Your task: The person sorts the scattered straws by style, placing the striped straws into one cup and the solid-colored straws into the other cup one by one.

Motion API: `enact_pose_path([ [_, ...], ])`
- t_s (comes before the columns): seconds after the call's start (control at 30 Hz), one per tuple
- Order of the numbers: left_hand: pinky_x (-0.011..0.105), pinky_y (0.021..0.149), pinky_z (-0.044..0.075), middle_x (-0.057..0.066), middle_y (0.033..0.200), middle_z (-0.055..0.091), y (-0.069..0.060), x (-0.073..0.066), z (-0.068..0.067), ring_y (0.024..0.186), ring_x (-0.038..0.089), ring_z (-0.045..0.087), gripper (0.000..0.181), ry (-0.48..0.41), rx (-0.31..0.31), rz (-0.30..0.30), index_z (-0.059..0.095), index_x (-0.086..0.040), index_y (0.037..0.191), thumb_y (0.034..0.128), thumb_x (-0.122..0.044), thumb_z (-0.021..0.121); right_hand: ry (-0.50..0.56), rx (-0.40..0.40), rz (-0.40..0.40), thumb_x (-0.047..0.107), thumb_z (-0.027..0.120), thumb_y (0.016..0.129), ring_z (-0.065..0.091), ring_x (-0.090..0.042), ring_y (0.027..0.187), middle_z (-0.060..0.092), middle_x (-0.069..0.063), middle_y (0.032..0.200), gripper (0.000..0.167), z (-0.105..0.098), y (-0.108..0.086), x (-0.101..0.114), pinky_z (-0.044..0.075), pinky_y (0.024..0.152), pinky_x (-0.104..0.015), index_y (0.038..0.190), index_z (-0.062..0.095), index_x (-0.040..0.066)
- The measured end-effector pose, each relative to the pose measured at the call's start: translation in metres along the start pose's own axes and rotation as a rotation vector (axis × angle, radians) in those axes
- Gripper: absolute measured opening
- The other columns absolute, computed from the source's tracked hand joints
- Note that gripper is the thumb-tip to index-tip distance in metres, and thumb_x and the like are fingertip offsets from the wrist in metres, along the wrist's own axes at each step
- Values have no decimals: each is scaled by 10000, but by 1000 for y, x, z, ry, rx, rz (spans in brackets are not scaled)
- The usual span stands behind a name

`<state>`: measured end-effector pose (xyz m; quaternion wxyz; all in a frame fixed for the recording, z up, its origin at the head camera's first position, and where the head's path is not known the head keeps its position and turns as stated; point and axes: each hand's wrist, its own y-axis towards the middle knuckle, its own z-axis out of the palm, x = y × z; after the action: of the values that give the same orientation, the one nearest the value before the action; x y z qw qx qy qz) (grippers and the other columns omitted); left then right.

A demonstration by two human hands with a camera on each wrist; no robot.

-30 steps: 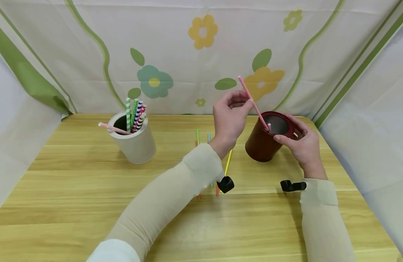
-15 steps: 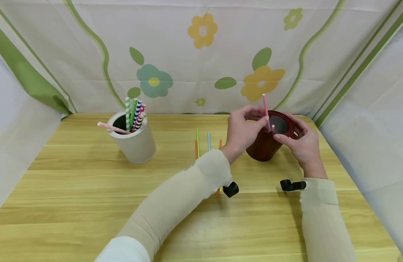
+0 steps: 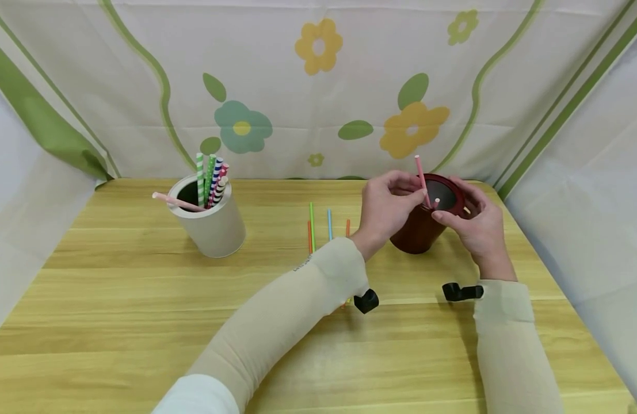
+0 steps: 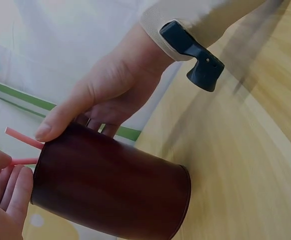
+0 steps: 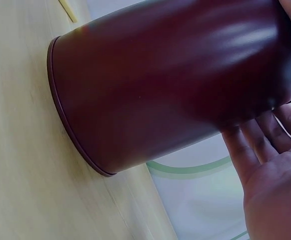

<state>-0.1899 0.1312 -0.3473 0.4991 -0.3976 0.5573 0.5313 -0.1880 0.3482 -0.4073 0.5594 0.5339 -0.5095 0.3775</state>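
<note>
My left hand (image 3: 385,210) pinches a pink straw (image 3: 420,172) between thumb and fingers, its lower end inside the mouth of a dark red cup (image 3: 414,233). A second pink straw (image 3: 437,203) shows its tip just above the rim. On the cup's right side my right hand (image 3: 479,230) grips near the rim, thumb in front and fingers behind. From the left wrist view, both pink straws stick out of the dark red cup (image 4: 110,180). In the right wrist view, fingers (image 5: 255,145) of the right hand touch the cup's side.
At left stands an off-white cup (image 3: 214,234) with several patterned straws (image 3: 209,181), one leaning out over its rim. Thin green, orange and blue sticks (image 3: 329,223) lie on the wooden table, partly hidden by the left sleeve (image 3: 292,305). A flowered curtain (image 3: 287,75) hangs behind.
The left hand has moved right and down, bringing the pink straw from a slant over the rim to nearly upright inside the dark red cup. The right hand stays on the cup.
</note>
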Motion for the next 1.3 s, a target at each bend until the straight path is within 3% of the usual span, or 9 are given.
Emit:
enact_pose_path([
  [0.37, 134, 784, 579, 125, 991, 777, -2, 3, -3, 792, 0, 660, 143, -25, -43, -30, 786, 10, 1054, 941, -65, 833, -40, -10, -12, -37, 890, 838, 634, -35, 1211, 648, 112, 1376, 748, 0, 0, -1, 529, 920, -55, 1514, 617, 132],
  [0.57, 168, 776, 596, 77, 972, 774, -6, 5, -7, 798, 23, 673, 152, -36, -44, -77, 782, -11, 1060, 943, -89, 838, -40, -14, -10, -42, 886, 839, 632, -30, 1204, 652, 118, 1364, 749, 1, 0, -1, 529, 914, -57, 1515, 616, 131],
  [0.73, 359, 875, 671, 65, 949, 763, -9, 6, -15, 879, 232, 776, 171, -121, -50, -153, 774, 11, 1089, 955, -82, 823, -57, -16, -12, -31, 889, 839, 628, -39, 1196, 656, 118, 1351, 748, 1, -1, 0, 529, 906, -57, 1515, 617, 135],
  [0.87, 406, 896, 671, 116, 987, 781, -9, 8, -27, 998, 407, 790, 177, -160, -57, -234, 766, 27, 1105, 965, -71, 809, -31, -15, -17, -55, 882, 832, 633, -41, 1194, 661, 111, 1348, 747, 0, -1, 1, 532, 905, -64, 1508, 621, 127],
  [1.03, 396, 916, 666, 141, 1034, 798, -10, 12, -47, 928, 290, 805, 169, -136, -53, -318, 774, -15, 1096, 964, -109, 821, -21, -10, -16, -62, 883, 827, 635, -44, 1189, 663, 106, 1345, 748, 0, 0, 1, 533, 910, -67, 1502, 624, 127],
  [1.3, 416, 975, 649, 97, 1040, 784, -20, 19, -79, 869, 169, 768, 196, -59, -11, -354, 777, -38, 1101, 963, -165, 833, -19, -13, -8, -72, 879, 826, 636, -38, 1180, 667, 112, 1327, 748, 1, -2, 1, 533, 904, -70, 1501, 624, 124],
])
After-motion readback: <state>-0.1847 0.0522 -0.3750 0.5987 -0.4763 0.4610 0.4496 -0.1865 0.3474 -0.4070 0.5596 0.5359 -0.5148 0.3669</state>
